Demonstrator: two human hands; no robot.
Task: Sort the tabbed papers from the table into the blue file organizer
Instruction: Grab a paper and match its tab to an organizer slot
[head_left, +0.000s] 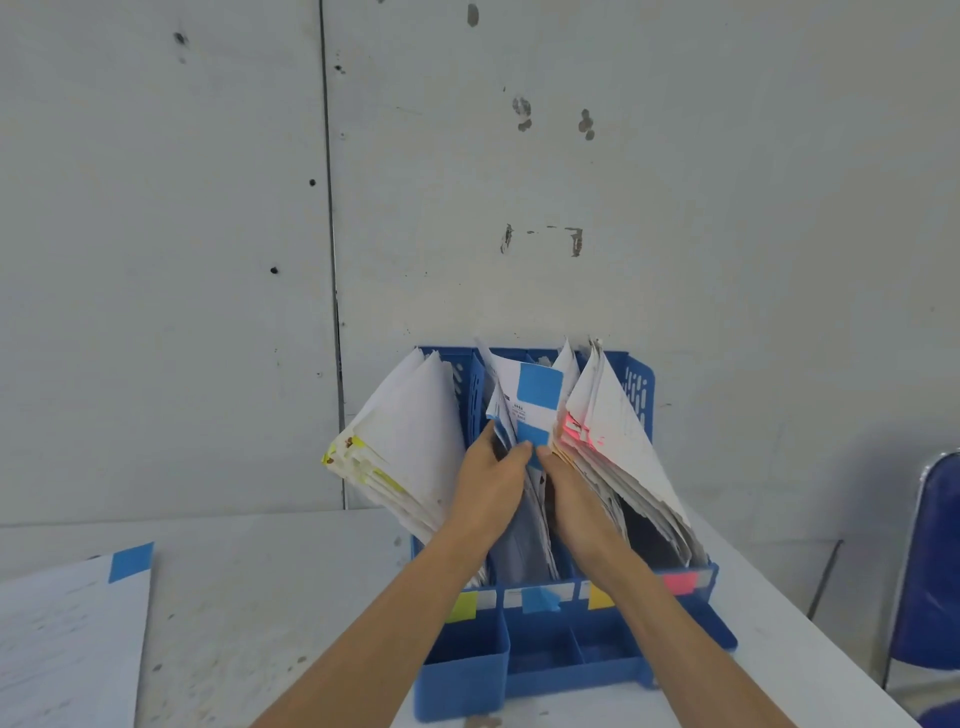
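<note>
Grey wall behind; mid-frame, the blue file organizer (462, 680) looks mostly filled. Left hand (488, 480) and right hand (574, 499) pinch a blue-tabbed sheet (537, 392) in its middle slot; one tabbed paper (67, 644) waits lower left

Both bare forearms stretch up from the lower edge, the left arm (384, 623) from about 7 o'clock and the right arm (696, 644) from about 5 o'clock, and converge just below the middle of the view. The left hand (491, 486) lies back-up with a straight wrist, thumb on the near face and fingers curled round the far side of a blue-tabbed sheet (537, 405), pinching its lower edge. The right hand (576, 501) sits just beside it at 3 o'clock, thumb tip pointing to 12 o'clock — its fingers are hidden past the knuckles, so its grip cannot be told.
</note>
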